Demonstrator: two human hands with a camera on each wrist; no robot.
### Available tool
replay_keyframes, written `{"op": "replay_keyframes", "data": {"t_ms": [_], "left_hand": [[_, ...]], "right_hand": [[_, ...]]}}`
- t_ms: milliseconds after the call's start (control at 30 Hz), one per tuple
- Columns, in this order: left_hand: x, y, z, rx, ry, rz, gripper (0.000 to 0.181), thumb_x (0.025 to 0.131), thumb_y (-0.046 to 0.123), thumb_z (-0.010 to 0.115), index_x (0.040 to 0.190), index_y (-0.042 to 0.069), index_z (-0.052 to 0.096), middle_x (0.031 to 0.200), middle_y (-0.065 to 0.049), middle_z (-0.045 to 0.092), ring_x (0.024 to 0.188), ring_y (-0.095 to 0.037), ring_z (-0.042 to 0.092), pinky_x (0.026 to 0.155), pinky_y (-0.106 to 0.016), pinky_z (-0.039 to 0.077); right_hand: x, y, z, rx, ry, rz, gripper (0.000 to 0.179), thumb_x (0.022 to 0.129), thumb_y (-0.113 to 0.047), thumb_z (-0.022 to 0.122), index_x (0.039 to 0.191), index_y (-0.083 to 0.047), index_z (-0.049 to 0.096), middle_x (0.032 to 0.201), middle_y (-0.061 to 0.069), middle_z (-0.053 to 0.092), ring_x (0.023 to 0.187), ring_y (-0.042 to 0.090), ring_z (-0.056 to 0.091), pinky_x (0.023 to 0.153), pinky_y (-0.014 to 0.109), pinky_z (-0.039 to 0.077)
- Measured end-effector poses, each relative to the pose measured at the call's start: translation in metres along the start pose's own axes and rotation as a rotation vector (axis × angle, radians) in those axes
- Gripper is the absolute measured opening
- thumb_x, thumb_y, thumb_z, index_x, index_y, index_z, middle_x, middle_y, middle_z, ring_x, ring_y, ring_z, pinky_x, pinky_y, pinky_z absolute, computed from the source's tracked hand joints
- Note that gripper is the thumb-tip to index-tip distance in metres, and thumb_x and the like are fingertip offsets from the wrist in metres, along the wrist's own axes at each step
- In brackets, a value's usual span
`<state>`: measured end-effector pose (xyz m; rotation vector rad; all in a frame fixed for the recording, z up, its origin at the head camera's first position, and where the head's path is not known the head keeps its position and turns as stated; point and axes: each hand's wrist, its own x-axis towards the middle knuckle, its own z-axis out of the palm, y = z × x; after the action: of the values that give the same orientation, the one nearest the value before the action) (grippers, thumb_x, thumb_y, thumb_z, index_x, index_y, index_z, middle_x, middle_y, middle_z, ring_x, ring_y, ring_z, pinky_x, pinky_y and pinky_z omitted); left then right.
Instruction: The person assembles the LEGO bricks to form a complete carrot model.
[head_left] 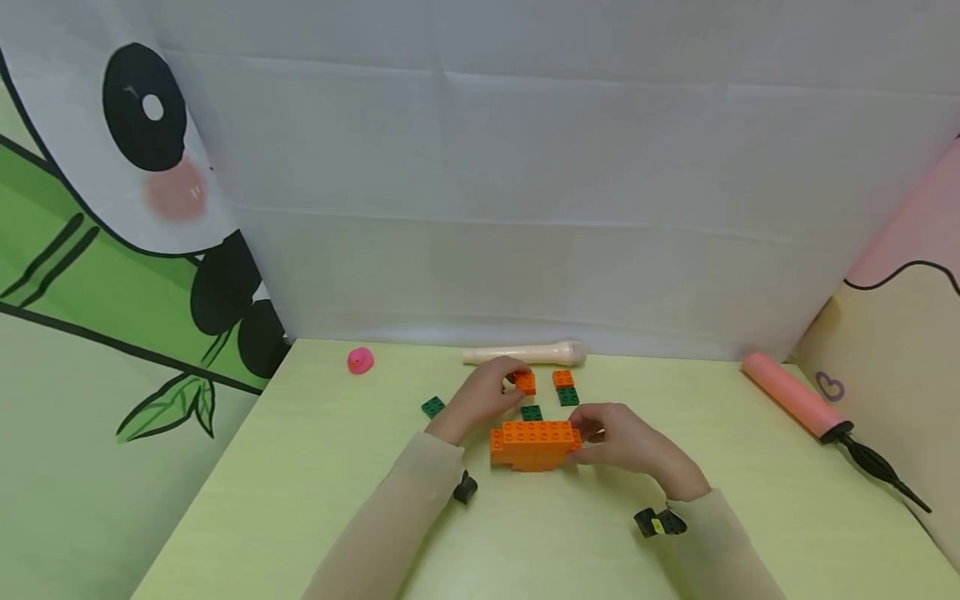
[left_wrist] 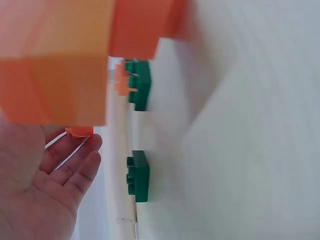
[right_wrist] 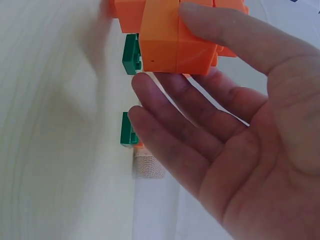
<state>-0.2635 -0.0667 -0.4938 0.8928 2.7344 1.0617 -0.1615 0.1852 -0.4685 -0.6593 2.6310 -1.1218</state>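
My left hand (head_left: 480, 400) pinches a small orange toy brick (head_left: 527, 383) between thumb and fingers, behind the larger build. In the left wrist view that orange brick (left_wrist: 80, 131) shows just past the fingertips. The larger build of joined orange bricks (head_left: 536, 448) has a studded top and overhanging ends. My right hand (head_left: 630, 437) grips its right end. In the right wrist view the thumb presses one face of the orange build (right_wrist: 167, 50), with fingers behind it. A green brick (head_left: 531, 412) lies right behind the build.
Another green brick (head_left: 432, 407) lies beside my left wrist. Behind my right hand are an orange brick (head_left: 562, 379) and a green brick (head_left: 568, 397). A cream toy microphone (head_left: 525, 354) lies at the back, a pink toy (head_left: 360, 360) back left, a pink hand pump (head_left: 795, 396) right.
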Motion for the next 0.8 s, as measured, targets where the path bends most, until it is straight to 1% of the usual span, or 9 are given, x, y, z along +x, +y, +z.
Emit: {"op": "replay_keyframes", "data": {"t_ms": [100, 167, 267, 367, 467, 567, 700, 800], "left_hand": [[-0.01, -0.001, -0.004, -0.067, 0.042, 0.028, 0.035, 0.099, 0.014, 0.073, 0.133, 0.011, 0.067, 0.12, 0.001, 0.065, 0.107, -0.022, 0.062, 0.089, -0.033, 0.054], [-0.017, -0.001, -0.008, -0.104, 0.06, 0.047, 0.034, 0.098, 0.014, 0.073, 0.131, 0.011, 0.067, 0.117, 0.002, 0.065, 0.104, -0.021, 0.061, 0.086, -0.032, 0.053], [-0.026, 0.0, -0.015, -0.151, 0.077, 0.081, 0.033, 0.096, 0.013, 0.073, 0.129, 0.01, 0.068, 0.115, 0.002, 0.065, 0.101, -0.02, 0.06, 0.086, -0.036, 0.054], [-0.034, 0.001, -0.02, -0.183, 0.078, 0.119, 0.031, 0.095, 0.011, 0.072, 0.125, 0.009, 0.068, 0.113, 0.002, 0.065, 0.102, -0.024, 0.06, 0.088, -0.043, 0.054], [-0.04, 0.004, -0.025, -0.191, 0.061, 0.161, 0.03, 0.093, 0.01, 0.071, 0.123, 0.009, 0.068, 0.112, 0.002, 0.065, 0.102, -0.026, 0.06, 0.088, -0.047, 0.054], [-0.044, 0.009, -0.028, -0.175, 0.039, 0.196, 0.031, 0.092, 0.01, 0.069, 0.123, 0.01, 0.067, 0.112, 0.004, 0.064, 0.102, -0.022, 0.06, 0.089, -0.047, 0.054], [-0.048, 0.019, -0.033, -0.159, 0.004, 0.209, 0.031, 0.09, 0.012, 0.069, 0.12, 0.012, 0.066, 0.113, 0.006, 0.064, 0.101, -0.022, 0.06, 0.092, -0.047, 0.054], [-0.05, 0.025, -0.034, -0.147, -0.04, 0.226, 0.03, 0.089, 0.01, 0.068, 0.118, 0.012, 0.066, 0.112, 0.006, 0.064, 0.099, -0.022, 0.061, 0.091, -0.045, 0.055]], "right_hand": [[-0.001, 0.003, 0.0, -0.002, 0.006, 0.004, 0.032, 0.087, -0.02, 0.087, 0.11, -0.008, 0.069, 0.105, -0.002, 0.07, 0.099, 0.021, 0.067, 0.093, 0.046, 0.057], [-0.001, 0.005, 0.001, 0.004, 0.01, 0.007, 0.031, 0.087, -0.019, 0.087, 0.11, -0.008, 0.069, 0.105, -0.002, 0.069, 0.098, 0.021, 0.066, 0.093, 0.044, 0.057], [-0.001, 0.007, 0.002, 0.019, 0.025, 0.014, 0.03, 0.086, -0.017, 0.087, 0.108, -0.008, 0.069, 0.104, -0.002, 0.069, 0.097, 0.02, 0.066, 0.092, 0.043, 0.057], [0.0, 0.008, 0.004, 0.026, 0.043, 0.014, 0.028, 0.087, -0.016, 0.087, 0.107, -0.008, 0.068, 0.104, -0.002, 0.068, 0.096, 0.021, 0.065, 0.092, 0.043, 0.057], [0.0, 0.008, 0.005, 0.024, 0.066, 0.01, 0.028, 0.086, -0.017, 0.087, 0.105, -0.009, 0.068, 0.103, -0.002, 0.068, 0.096, 0.021, 0.065, 0.091, 0.042, 0.058], [0.0, 0.009, 0.006, 0.021, 0.082, 0.004, 0.028, 0.086, -0.017, 0.088, 0.104, -0.008, 0.068, 0.102, -0.001, 0.068, 0.096, 0.021, 0.065, 0.091, 0.042, 0.058], [0.001, 0.011, 0.006, 0.02, 0.087, 0.002, 0.029, 0.086, -0.019, 0.088, 0.101, -0.01, 0.066, 0.1, -0.002, 0.066, 0.096, 0.022, 0.065, 0.091, 0.043, 0.058], [0.002, 0.013, 0.007, 0.022, 0.088, -0.009, 0.029, 0.085, -0.021, 0.088, 0.099, -0.011, 0.064, 0.098, -0.002, 0.065, 0.095, 0.022, 0.065, 0.091, 0.043, 0.058]]}}
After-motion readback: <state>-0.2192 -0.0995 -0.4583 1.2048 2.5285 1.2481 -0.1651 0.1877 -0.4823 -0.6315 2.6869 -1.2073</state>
